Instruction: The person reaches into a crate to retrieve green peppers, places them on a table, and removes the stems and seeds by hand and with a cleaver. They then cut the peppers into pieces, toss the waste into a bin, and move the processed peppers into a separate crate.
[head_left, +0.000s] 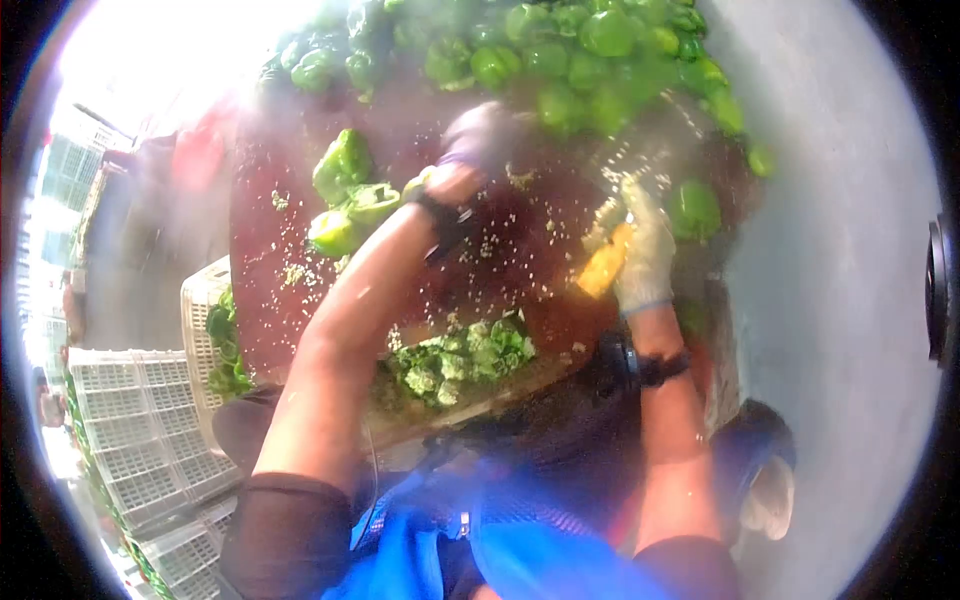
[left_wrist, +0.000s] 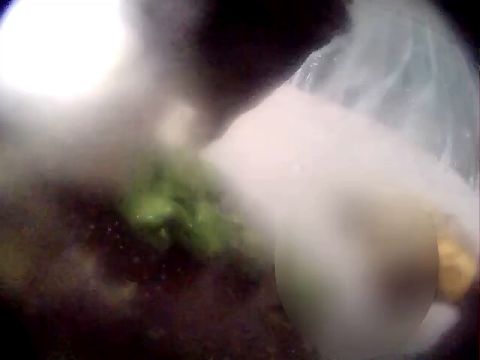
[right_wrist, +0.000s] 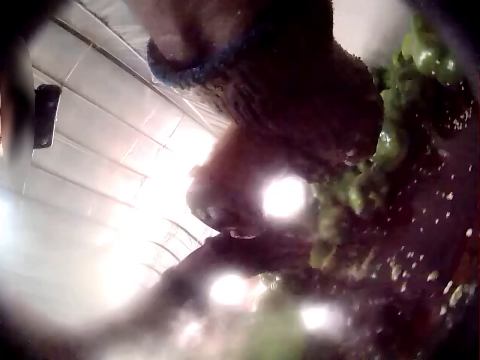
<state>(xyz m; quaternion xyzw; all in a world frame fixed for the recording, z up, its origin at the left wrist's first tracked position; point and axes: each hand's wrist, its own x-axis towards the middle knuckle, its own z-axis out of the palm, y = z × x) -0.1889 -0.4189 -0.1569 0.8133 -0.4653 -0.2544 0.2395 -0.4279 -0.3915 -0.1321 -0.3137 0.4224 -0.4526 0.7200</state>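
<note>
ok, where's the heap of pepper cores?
In the head view, the heap of cores sits at the near edge of the red work surface, just right of the left forearm.

Both arms (head_left: 345,330) stretched forward, left hand (head_left: 482,138) blurred — right hand (head_left: 645,250) gripping

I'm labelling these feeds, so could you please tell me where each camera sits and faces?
Head: worn on the head, facing forward and down at green peppers on a dark red surface; both forearms, left hand and right hand show.
Left wrist: facing blurred green matter; the hand is indistinct.
Right wrist: tilted past the blue-edged glove towards peppers and pale roof.
Head and right-wrist views share peppers and right hand.
</note>
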